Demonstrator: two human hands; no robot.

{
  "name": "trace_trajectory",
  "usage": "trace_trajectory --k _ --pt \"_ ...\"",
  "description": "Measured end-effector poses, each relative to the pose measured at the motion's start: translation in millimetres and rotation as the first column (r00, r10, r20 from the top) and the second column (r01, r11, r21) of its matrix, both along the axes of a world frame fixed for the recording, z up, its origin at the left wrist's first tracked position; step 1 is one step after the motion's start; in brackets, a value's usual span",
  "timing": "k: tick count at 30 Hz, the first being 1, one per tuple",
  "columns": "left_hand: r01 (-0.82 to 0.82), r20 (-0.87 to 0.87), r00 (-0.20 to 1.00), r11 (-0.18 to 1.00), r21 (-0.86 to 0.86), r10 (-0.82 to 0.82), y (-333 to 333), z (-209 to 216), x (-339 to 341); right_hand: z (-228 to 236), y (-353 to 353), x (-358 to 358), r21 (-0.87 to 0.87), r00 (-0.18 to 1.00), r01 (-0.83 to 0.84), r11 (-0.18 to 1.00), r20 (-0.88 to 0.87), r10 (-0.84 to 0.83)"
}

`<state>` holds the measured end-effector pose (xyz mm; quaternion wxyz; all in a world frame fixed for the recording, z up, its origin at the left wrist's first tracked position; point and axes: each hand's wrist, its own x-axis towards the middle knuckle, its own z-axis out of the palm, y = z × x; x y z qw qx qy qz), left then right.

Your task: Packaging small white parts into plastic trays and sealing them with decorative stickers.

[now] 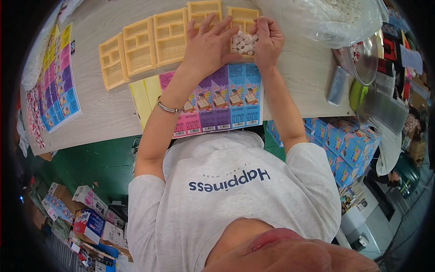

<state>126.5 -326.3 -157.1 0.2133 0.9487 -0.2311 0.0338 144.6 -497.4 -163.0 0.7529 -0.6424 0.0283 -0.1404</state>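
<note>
Several pale yellow compartment trays stand in a curved row on the table, among them a left-end tray (113,62), a middle tray (170,38) and a far tray (204,6). The right-end tray (244,18) has small white pieces (244,43) heaped in its near, large compartment. My left hand (209,47) spreads over that tray's left side and the one beside it, fingers apart. At the tray's right rim is my right hand (268,44), its thumb and fingers curled together beside the white pieces. What lies between those fingertips is hidden.
Under my forearms lies a printed sheet (236,102) of coloured strips. A clear bag (312,27) of white pieces sits at the far right, near a metal bowl (368,54). Another coloured sheet (58,88) lies left. Blue boxes (346,147) are stacked below the table's right edge.
</note>
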Motion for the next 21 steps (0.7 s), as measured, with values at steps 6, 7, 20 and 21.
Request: trace_trajectory --k 6,7,20,21 --pt "0.011 0.043 0.999 0.999 -0.051 -0.009 -6 0 -7 11 -18 -1 0.228 1.0 0.014 0.974 0.024 -0.02" --pt "0.036 0.051 0.998 0.999 0.008 -0.036 -9 1 -11 16 -21 -4 0.346 1.0 -0.002 0.938 0.002 0.001" --pt "0.115 0.004 0.993 0.975 0.191 -0.118 -19 9 -34 24 -62 -48 -0.825 0.983 -0.174 0.537 -0.114 0.144" --pt "0.115 0.003 0.993 0.974 0.194 -0.118 -19 11 -35 20 -62 -48 -0.824 0.983 -0.175 0.539 -0.114 0.144"
